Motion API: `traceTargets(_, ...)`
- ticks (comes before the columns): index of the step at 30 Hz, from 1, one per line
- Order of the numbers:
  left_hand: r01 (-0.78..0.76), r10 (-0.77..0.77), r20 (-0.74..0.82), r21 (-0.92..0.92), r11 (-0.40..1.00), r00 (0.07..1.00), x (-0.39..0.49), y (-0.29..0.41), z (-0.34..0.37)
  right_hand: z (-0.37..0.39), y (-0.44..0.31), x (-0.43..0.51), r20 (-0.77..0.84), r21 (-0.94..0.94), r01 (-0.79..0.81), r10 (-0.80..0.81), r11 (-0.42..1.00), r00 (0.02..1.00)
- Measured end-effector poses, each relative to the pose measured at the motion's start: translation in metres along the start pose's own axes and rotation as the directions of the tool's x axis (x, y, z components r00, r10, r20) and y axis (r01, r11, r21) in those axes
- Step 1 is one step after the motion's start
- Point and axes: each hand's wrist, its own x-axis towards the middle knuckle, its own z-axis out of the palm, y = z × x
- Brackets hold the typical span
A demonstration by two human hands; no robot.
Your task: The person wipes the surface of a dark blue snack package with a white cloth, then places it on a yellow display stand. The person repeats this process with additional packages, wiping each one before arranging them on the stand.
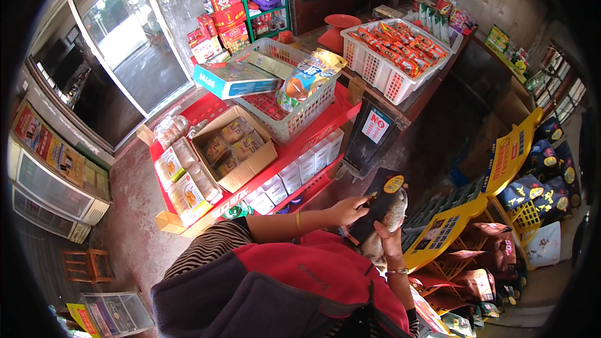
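Note:
A dark pouch [382, 199] with a round yellow emblem is held in front of my body, its long side tilted. My right hand [389, 239], with a metal band at the wrist, grips its lower right side, thumb across the front. Against that side shows a crinkled, silvery-brown surface [394, 216]; whether it belongs to the pouch is unclear. From the left reaches my left hand [350, 210], a yellow bangle on its wrist. Its fingers are partly curled, with the fingertips on the pouch's dark face; whether they pinch it cannot be seen.
A red display stand [281, 162] carries an open carton [256, 162], packaged pastries and a plastic basket [300, 124]. Behind, a white crate [375, 84] of orange-wrapped snacks rests on a wooden table. Close on my right stands a yellow rack [469, 211] of pouches. A small wooden chair [89, 265] is at left.

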Motion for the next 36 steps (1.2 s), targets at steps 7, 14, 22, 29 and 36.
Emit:
traceTargets(7,0.072,-0.067,-0.121,0.037,0.997,0.99,-0.012,-0.025,0.016,0.01,0.0,0.002,0.204,-0.228,-0.081,0.129,0.97,0.971)
traceTargets(14,0.14,-0.109,-0.183,0.167,0.976,0.977,-0.021,-0.013,0.015,0.028,0.0,0.001,-0.009,-0.541,-0.139,0.16,0.829,0.987)
traceTargets(22,0.171,-0.14,-0.153,0.211,0.962,0.978,-0.018,-0.012,0.013,0.013,0.02,0.009,0.05,-0.227,-0.141,0.156,0.964,0.986)
traceTargets(29,0.208,-0.253,-0.084,-0.358,0.91,0.964,-0.009,-0.042,-0.008,0.001,0.013,0.005,0.129,-0.054,-0.177,0.183,0.983,0.975)
traceTargets(36,0.369,-0.231,0.31,-0.883,0.29,0.922,-0.021,-0.046,-0.019,-0.004,0.024,0.008,0.14,-0.016,-0.125,0.126,0.992,0.982)
